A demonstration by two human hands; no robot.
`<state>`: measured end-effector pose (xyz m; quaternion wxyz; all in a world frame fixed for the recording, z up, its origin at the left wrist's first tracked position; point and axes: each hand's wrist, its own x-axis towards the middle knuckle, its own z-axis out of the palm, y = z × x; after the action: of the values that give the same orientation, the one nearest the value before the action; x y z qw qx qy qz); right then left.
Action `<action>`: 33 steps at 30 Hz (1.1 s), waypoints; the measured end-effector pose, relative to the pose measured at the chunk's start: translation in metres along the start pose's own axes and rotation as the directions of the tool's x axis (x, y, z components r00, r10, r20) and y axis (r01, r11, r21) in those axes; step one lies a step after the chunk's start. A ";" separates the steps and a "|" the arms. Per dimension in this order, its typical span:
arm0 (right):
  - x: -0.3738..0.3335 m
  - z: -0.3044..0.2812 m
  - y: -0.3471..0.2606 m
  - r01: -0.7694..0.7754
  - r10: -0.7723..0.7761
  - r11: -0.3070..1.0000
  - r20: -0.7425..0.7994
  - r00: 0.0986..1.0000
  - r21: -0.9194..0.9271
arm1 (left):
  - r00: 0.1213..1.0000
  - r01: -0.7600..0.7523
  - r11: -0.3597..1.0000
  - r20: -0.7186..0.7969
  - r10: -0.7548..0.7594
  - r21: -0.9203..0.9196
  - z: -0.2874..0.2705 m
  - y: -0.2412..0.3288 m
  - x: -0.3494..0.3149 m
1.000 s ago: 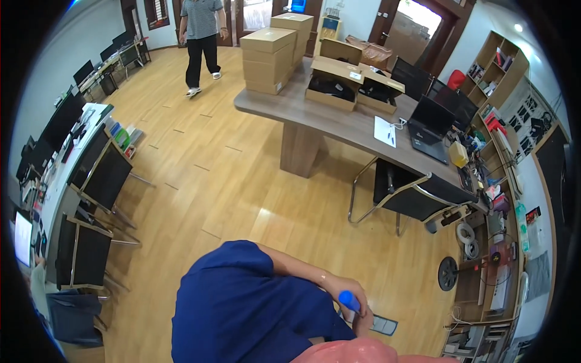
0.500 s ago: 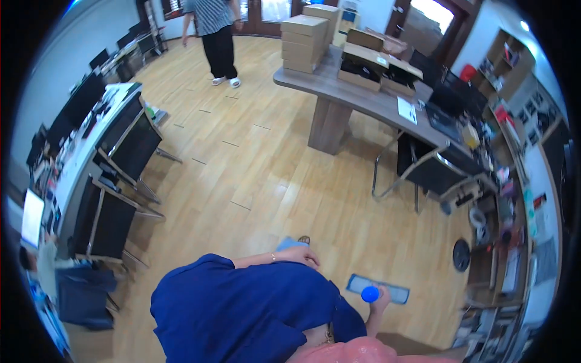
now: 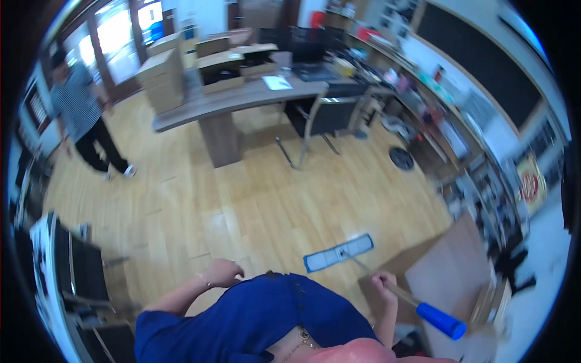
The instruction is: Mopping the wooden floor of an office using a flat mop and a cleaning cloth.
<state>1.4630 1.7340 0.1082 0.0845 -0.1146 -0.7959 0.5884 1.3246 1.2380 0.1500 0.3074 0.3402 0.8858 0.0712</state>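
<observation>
One mop pole [image 3: 407, 296], part-hidden in gripping right hand [image 3: 384, 284]; left hand [image 3: 222, 273] blurred, closure unclear.

Pale wood flooring [image 3: 193, 199] is stretching out and catching a sheen. A long desk [image 3: 233, 101] is standing on a broad leg [image 3: 219, 142], a black chair [image 3: 333, 115] sitting beside it. Light is pouring through glass doors [image 3: 115, 36], upper left; a dark board [image 3: 478, 60] is hanging on the right wall [image 3: 526, 66].

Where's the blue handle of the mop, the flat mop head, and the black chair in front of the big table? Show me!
Blue handle [image 3: 440, 320]: head view, middle of its blue part.
Mop head [image 3: 339, 253]: head view, its centre.
Black chair [image 3: 339, 115]: head view, its backrest.
</observation>
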 end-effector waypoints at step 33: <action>-0.114 0.133 -0.194 0.539 -0.295 0.837 -0.752 0.589 0.093 | 0.992 -0.090 0.647 -0.007 0.130 -0.757 0.007 -0.106 -0.083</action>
<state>1.5201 1.5251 0.2541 0.5393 -0.1252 -0.6000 0.5775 1.3176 1.1035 0.1504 0.4371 0.2361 0.7460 0.4435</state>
